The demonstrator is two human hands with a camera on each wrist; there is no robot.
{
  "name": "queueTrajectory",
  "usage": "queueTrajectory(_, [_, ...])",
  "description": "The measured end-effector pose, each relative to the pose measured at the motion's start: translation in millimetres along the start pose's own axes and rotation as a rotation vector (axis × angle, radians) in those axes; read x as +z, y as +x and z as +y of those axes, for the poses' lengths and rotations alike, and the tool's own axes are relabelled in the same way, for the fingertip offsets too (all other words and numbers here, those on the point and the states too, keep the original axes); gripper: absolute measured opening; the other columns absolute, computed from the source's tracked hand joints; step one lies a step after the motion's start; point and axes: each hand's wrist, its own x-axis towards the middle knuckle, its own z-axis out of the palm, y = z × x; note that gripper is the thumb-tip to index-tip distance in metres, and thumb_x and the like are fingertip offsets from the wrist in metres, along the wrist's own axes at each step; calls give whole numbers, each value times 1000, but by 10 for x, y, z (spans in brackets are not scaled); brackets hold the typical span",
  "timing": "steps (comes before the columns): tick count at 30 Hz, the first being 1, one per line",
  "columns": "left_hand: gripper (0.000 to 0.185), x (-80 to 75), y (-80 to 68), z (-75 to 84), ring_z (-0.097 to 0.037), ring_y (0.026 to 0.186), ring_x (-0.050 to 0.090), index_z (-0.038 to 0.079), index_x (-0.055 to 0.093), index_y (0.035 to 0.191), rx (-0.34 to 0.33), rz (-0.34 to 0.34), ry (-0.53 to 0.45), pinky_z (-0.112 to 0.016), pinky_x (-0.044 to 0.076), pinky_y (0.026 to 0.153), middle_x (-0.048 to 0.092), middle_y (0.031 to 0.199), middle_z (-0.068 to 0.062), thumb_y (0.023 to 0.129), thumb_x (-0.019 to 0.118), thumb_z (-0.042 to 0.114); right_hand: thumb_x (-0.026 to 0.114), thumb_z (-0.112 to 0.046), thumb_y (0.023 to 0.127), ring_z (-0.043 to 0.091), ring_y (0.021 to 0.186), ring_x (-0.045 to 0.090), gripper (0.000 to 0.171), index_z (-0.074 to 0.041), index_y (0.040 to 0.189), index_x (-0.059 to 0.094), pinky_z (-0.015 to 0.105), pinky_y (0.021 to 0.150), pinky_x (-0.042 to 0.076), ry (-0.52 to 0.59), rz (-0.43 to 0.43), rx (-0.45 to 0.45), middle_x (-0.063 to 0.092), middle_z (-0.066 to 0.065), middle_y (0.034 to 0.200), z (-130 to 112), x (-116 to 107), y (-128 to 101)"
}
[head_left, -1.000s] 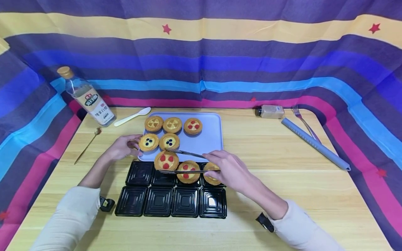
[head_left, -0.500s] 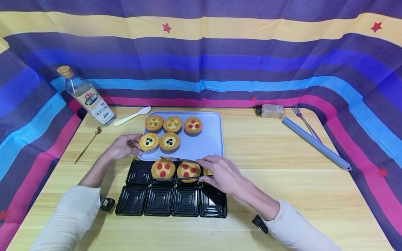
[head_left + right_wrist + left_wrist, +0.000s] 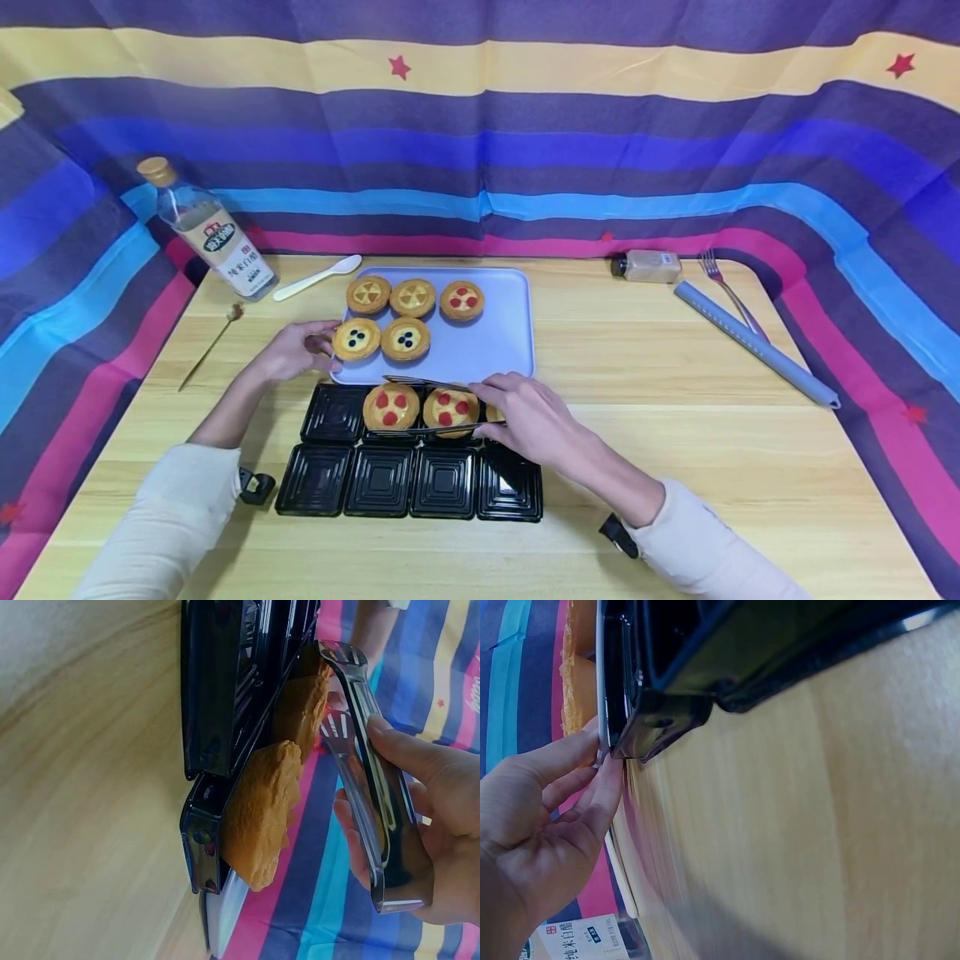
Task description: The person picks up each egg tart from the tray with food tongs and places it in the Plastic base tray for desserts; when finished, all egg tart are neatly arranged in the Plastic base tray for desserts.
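My left hand (image 3: 294, 350) pinches the left edge of a lavender tray (image 3: 483, 346) between thumb and fingers. In my right hand (image 3: 531, 418) is a pair of metal tongs (image 3: 386, 806), its arms spread apart. They span the back-row compartments of a black plastic box (image 3: 378, 481). Between the tongs' ends, a tart with red pieces (image 3: 392, 408) sits in the second compartment from the left. Another red-topped tart (image 3: 450, 410) is beside it in the third. A further tart in the fourth is mostly hidden by my right hand. Several tarts (image 3: 406, 339) stay on the tray.
A vinegar bottle (image 3: 217, 237), a white spoon (image 3: 317, 278) and a thin metal spoon (image 3: 212, 348) are at the left. Toward the back right are a small black-capped bottle (image 3: 647, 267), a fork (image 3: 731, 296) and a long grey-blue bar (image 3: 753, 343). A striped cloth hangs behind.
The tongs brought the red-topped tart down toward me into the box's second back compartment, then spread wider. My right hand shifted slightly with them. My left hand stayed at the tray.
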Motion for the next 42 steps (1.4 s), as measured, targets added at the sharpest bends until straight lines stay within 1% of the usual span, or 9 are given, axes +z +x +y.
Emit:
queueTrajectory(4, [84, 2, 0, 0, -26, 98, 60, -6, 32, 144, 3, 0, 2, -22, 51, 77, 58, 118, -23, 74, 77, 10, 76, -36, 78, 23, 103, 65, 52, -7, 119, 65, 33, 84, 56, 7, -2, -2, 68, 9, 113, -1, -4, 3])
queueTrajectory(11, [84, -1, 5, -7, -22, 94, 59, -6, 32, 143, -3, 4, 11, -21, 52, 75, 59, 116, -23, 74, 77, 10, 77, -36, 76, 24, 103, 65, 55, -6, 121, 64, 34, 83, 57, 36, 5, 3, 68, 11, 115, -5, -48, 7])
queueTrajectory(16, [84, 1, 9, -1, -21, 94, 59, -5, 32, 144, -10, 0, 5, -21, 52, 74, 59, 116, -22, 75, 77, 10, 77, -37, 76, 24, 103, 65, 56, -6, 121, 64, 33, 83, 57, 25, 8, -7, 68, 11, 115, -3, -84, -2])
queueTrajectory(21, [84, 0, 11, -4, -21, 94, 59, -6, 32, 144, 1, 1, 7, -21, 52, 74, 59, 117, -23, 74, 77, 10, 77, -35, 77, 24, 102, 66, 56, -6, 122, 63, 34, 83, 57, 27, 11, -9, 67, 11, 115, 6, -149, -11])
queueTrajectory(27, [84, -3, 4, -18, -18, 91, 59, -7, 32, 143, 12, 2, 12, -21, 52, 72, 58, 117, -24, 74, 77, 9, 77, -33, 77, 22, 99, 67, 55, -6, 123, 63, 33, 81, 58, 49, 22, 29, 67, 10, 116, 53, -244, -31])
queueTrajectory(33, [84, -4, 2, -22, -18, 90, 59, -7, 32, 143, 3, 1, 12, -21, 52, 72, 59, 116, -24, 75, 77, 9, 77, -32, 77, 24, 101, 66, 57, -5, 124, 62, 35, 84, 57, 63, 35, 78, 66, 12, 117, 137, -320, -22])
queueTrajectory(36, [84, -2, 2, -19, -20, 92, 59, -6, 31, 144, -4, -3, 8, -21, 52, 73, 58, 117, -24, 75, 77, 9, 78, -32, 76, 26, 102, 66, 59, -4, 125, 61, 36, 86, 56, 73, 38, 109, 66, 14, 117, 198, -359, -1])
queueTrajectory(42, [83, 2, -3, -12, -21, 93, 59, -6, 32, 144, -7, -3, 5, -21, 52, 73, 58, 117, -24, 75, 77, 9, 78, -33, 76, 31, 108, 64, 60, -3, 125, 61, 41, 90, 54, 52, 35, 146, 65, 16, 119, 379, -410, 91])
